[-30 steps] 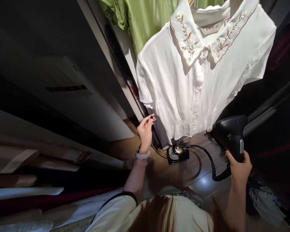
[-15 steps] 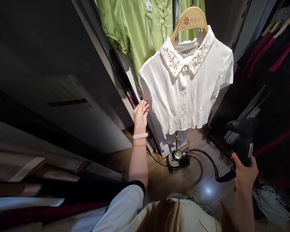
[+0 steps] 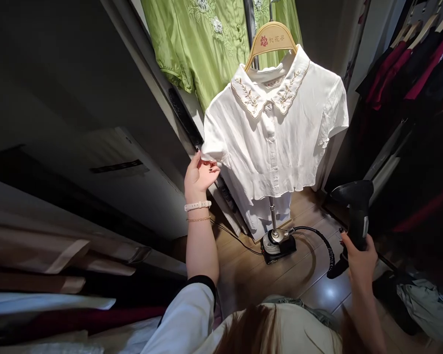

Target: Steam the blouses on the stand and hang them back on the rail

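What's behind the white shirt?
A green embroidered blouse hangs behind the white shirt, and a metal pole shows below its hem. The shirt hides what is right behind its middle.

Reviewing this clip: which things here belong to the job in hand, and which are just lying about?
Part of the job: left hand, white blouse, hanger, right hand, steamer head, hose, steamer base.

Just about: green garment, red garments, floor clothes.
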Motion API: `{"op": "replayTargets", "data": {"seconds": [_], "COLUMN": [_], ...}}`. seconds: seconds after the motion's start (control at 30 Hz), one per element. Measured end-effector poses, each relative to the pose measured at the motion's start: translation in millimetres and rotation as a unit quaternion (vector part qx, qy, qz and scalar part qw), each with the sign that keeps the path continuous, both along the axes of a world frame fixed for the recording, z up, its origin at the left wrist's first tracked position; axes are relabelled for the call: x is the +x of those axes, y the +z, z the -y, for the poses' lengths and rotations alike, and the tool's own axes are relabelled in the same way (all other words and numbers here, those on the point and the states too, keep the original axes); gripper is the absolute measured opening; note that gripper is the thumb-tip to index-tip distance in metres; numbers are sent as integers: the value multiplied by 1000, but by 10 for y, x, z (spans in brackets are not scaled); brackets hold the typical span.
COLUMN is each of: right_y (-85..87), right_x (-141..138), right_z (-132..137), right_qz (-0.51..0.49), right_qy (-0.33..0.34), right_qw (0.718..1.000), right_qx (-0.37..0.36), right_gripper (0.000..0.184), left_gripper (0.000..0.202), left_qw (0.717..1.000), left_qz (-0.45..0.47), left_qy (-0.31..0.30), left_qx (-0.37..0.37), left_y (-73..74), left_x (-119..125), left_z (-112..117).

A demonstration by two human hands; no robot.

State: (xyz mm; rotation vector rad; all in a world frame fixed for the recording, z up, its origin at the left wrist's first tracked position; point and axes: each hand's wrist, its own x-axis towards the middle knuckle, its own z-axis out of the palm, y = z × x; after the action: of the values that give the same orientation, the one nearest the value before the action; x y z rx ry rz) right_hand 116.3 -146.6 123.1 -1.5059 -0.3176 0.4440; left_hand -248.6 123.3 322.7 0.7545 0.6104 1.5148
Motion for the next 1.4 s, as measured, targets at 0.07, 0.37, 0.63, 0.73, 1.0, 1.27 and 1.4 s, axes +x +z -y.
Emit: {"op": "replayTargets", "data": {"seconds": [0.07,0.37,0.63,0.73,1.0,1.27,1.4], "right_y": [-24,18,650,978,1756,2281,2289], "right_x": [-46,-223,-195,-325,-752,-1000,-1134], "right_z": [-20,-192,-745,-928,-1322,-1571,-1552], "right_qz": [19,236,496,541,559,568,560], "right_qy": [23,163,305,292,248,233,247], "right_qw": [999,956,812,785,777,766,767], "right_qx": [-14,-53,37,81,147,193,191], "right_gripper": [55,58,42,44,53,52,51], "left_gripper": [25,29,33,33,30,28,26], "left_qw": [996,886,841,836,835,838,841], "left_qz": [-23,-198,-233,-242,-248,-233,-224], "left_qy": [81,375,445,441,442,446,442], "left_qx": [42,190,201,221,217,213,220], "left_y": [10,12,169,238,304,293,318], "left_x": [-47,-210,-331,-368,-342,-329,-300], "left_z": [89,607,941,1028,1185,1318,1380]}}
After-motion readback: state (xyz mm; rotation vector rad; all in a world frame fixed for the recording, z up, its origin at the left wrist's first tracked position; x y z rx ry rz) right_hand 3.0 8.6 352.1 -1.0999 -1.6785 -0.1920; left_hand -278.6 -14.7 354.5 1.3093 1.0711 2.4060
